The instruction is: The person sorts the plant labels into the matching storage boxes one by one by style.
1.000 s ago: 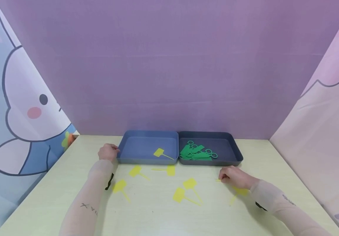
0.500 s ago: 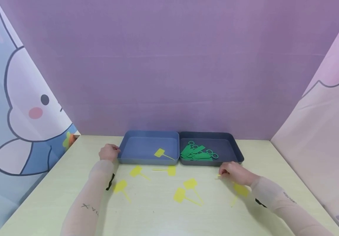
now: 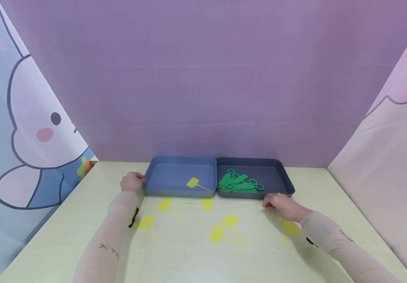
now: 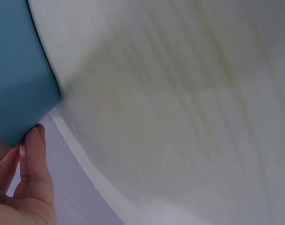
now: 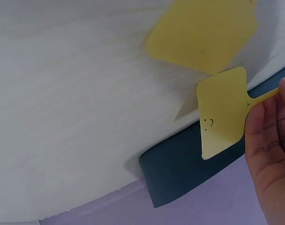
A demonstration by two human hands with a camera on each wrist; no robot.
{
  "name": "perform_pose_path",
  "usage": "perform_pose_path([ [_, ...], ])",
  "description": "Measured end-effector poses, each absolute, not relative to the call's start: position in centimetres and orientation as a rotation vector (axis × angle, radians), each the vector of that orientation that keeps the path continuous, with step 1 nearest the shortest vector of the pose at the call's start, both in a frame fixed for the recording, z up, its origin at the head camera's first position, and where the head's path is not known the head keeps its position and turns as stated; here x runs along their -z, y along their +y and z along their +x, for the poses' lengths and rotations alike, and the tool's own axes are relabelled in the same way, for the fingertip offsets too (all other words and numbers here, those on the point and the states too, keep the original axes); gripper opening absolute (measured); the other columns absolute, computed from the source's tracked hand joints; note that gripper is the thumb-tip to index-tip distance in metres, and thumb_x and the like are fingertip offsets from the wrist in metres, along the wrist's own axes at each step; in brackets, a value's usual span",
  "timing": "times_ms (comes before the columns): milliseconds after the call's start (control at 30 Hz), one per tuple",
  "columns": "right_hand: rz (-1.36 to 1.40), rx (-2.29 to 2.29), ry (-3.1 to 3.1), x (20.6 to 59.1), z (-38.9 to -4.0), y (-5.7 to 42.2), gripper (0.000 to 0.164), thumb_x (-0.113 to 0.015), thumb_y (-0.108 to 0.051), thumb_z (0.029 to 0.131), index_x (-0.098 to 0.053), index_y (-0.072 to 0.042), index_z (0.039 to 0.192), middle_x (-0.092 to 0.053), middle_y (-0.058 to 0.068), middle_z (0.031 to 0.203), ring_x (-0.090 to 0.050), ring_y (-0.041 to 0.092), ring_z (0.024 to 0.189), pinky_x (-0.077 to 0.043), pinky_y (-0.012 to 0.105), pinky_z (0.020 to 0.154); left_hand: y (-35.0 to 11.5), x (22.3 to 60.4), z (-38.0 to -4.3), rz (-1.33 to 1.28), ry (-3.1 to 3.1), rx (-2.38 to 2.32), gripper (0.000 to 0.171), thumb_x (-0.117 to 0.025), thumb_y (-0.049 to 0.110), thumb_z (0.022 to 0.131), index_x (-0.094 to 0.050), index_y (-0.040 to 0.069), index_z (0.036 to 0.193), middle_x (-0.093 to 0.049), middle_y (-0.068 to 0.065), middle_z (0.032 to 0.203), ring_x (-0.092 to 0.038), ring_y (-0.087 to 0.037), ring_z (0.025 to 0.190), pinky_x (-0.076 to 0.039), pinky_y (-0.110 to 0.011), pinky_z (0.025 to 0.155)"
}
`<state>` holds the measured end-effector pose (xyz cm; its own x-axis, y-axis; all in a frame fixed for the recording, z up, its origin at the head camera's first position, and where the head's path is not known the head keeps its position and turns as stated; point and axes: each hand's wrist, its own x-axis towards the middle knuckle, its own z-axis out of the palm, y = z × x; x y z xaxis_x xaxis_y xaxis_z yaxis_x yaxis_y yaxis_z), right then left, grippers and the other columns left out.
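Note:
At the left end of the blue tray (image 3: 178, 193), my left hand (image 3: 132, 182) grips the rim. Its fingers (image 4: 35, 154) show at the tray's corner in the left wrist view. My right hand (image 3: 284, 206) is just in front of the dark tray (image 3: 277, 173), pinching a yellow plant tag (image 5: 222, 112) by its thin stem. A small smiley face is drawn on that tag's square head. Under the right wrist lies another yellow tag (image 3: 290, 228). Several green tags (image 3: 240, 184) with ring ends are heaped in the dark tray.
One yellow tag (image 3: 192, 182) lies in the blue tray. Several more are scattered on the pale table (image 3: 175, 259), among them a tag (image 3: 207, 204) close before the trays and an overlapping pair (image 3: 216, 234). A purple backdrop (image 3: 203, 78) rises behind.
My right hand has lifted a little and moved toward the dark tray with the yellow plant tag. The left hand stays at the blue tray. The head view has shifted slightly.

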<state>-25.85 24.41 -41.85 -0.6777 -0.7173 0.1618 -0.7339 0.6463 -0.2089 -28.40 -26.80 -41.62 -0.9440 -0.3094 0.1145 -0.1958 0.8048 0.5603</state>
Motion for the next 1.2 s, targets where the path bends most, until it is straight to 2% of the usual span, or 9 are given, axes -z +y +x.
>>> perform_pose_path([
  [233,1.229,-0.303,-2.781,41.9,-25.7,24.3,0.015,-0.063,0.005,0.079,-0.064,-0.010,0.082,-0.058,-0.006,0.078,-0.046,0.005,0.069,-0.045,0.023,0.061,-26.6,41.5,-28.4,0.409,-2.786,0.857,0.028,-0.056,0.016,0.088,-0.066,0.000,0.109,-0.065,-0.020,0.109,-0.059,-0.039,0.100,-0.040,-0.052,0.091],
  [633,1.219,-0.335,-2.761,41.3,-25.8,23.8,0.013,-0.066,0.001,0.079,-0.067,-0.009,0.087,-0.061,-0.005,0.083,-0.054,0.007,0.073,-0.049,0.025,0.065,-26.7,41.5,-28.2,0.405,-2.781,0.851,0.027,-0.057,0.016,0.088,-0.066,0.000,0.108,-0.065,-0.020,0.107,-0.059,-0.039,0.098,-0.040,-0.052,0.090],
  [967,1.232,-0.410,-2.758,39.6,-25.2,22.8,0.010,-0.064,0.000,0.081,-0.067,-0.005,0.089,-0.061,-0.003,0.083,-0.050,0.005,0.069,-0.046,0.020,0.059,-26.6,41.2,-28.2,0.397,-2.792,0.833,0.028,-0.056,0.016,0.088,-0.066,-0.001,0.108,-0.066,-0.019,0.105,-0.061,-0.037,0.096,-0.041,-0.051,0.088],
  [1200,1.242,-0.428,-2.771,38.3,-25.0,21.7,0.009,-0.064,-0.004,0.082,-0.067,-0.006,0.091,-0.063,-0.002,0.085,-0.055,0.006,0.072,-0.049,0.021,0.063,-26.5,41.3,-28.3,0.410,-2.796,0.844,0.028,-0.056,0.015,0.088,-0.065,-0.001,0.109,-0.065,-0.020,0.107,-0.059,-0.038,0.099,-0.041,-0.051,0.090],
])
